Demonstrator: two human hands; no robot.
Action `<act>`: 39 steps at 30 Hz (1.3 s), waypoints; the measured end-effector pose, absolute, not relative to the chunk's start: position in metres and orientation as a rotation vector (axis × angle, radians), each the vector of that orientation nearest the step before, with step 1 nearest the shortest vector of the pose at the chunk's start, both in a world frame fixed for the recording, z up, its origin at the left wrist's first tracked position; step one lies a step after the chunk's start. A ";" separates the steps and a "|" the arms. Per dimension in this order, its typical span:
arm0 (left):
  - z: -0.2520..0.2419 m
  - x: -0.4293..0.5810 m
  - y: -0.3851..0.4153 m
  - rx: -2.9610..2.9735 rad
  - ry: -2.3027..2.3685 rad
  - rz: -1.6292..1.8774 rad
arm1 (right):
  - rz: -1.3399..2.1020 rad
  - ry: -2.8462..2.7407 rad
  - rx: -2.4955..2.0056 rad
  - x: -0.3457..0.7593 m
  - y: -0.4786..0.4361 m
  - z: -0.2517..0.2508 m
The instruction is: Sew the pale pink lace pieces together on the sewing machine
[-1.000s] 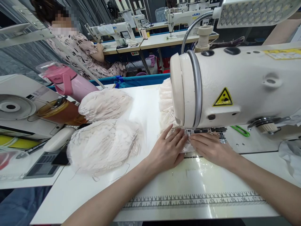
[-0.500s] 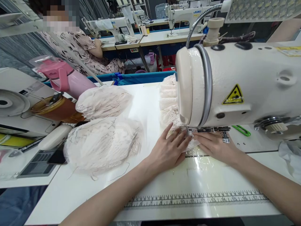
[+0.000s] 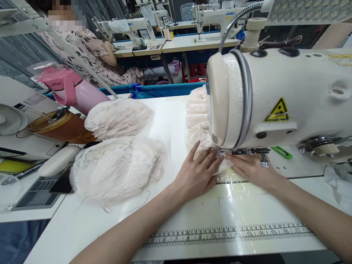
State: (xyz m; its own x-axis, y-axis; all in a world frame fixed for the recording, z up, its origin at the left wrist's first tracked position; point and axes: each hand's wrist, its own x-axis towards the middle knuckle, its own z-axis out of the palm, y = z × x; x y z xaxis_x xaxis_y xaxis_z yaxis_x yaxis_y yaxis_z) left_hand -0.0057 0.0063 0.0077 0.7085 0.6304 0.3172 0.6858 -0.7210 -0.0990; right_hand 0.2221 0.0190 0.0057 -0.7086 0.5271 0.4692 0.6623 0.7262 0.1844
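My left hand (image 3: 196, 170) lies with spread fingers on pale pink ruffled lace fabric (image 3: 197, 113), just left of the needle area of a white sewing machine (image 3: 280, 99). On the other side of the presser foot, my right hand (image 3: 251, 169) rests with its fingers stretched out, fingertips at the fabric's edge. The machine head hides part of the fabric and the needle. Metal parts of the foot and a guide (image 3: 247, 151) show between and above my hands. The ruffled part of the fabric runs away from me behind the machine head.
Two gathered bundles of pale fabric, a nearer one (image 3: 118, 170) and a farther one (image 3: 118, 119), lie at left. Beyond them are a pink tumbler (image 3: 74, 90) and an amber container (image 3: 59, 126). A green snips tool (image 3: 282, 152) lies right. A person (image 3: 90, 51) sits across.
The view has shifted slightly, so the bundles and tumbler appear a little farther left. Both hands keep nearly the same place by the presser foot, and the fabric under them has shifted only slightly.
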 end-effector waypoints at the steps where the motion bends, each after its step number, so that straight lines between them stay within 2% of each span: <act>1: 0.007 -0.006 0.006 -2.705 -1.021 -0.410 | -0.523 -2.539 -0.901 0.222 0.019 0.005; 8: 0.006 -0.008 0.009 -2.691 -0.833 -0.515 | -0.679 -2.516 -0.796 0.219 0.024 -0.001; 15: 0.010 -0.007 0.012 -2.710 -0.909 -0.533 | -0.442 -2.530 -0.780 0.220 0.026 -0.017; 24: 0.009 -0.007 0.013 -2.693 -1.024 -0.547 | -0.295 -2.552 -0.763 0.212 0.025 -0.008; 30: 0.011 -0.010 0.007 -2.728 -1.227 -0.710 | 0.123 -2.479 -0.737 0.207 0.023 -0.006; 34: 0.012 -0.014 0.008 -2.733 -1.007 -0.805 | 0.287 -2.454 -0.716 0.208 0.018 -0.003; 39: 0.013 -0.013 0.008 -2.653 -0.843 -0.853 | 0.251 -2.443 -0.675 0.208 0.015 0.000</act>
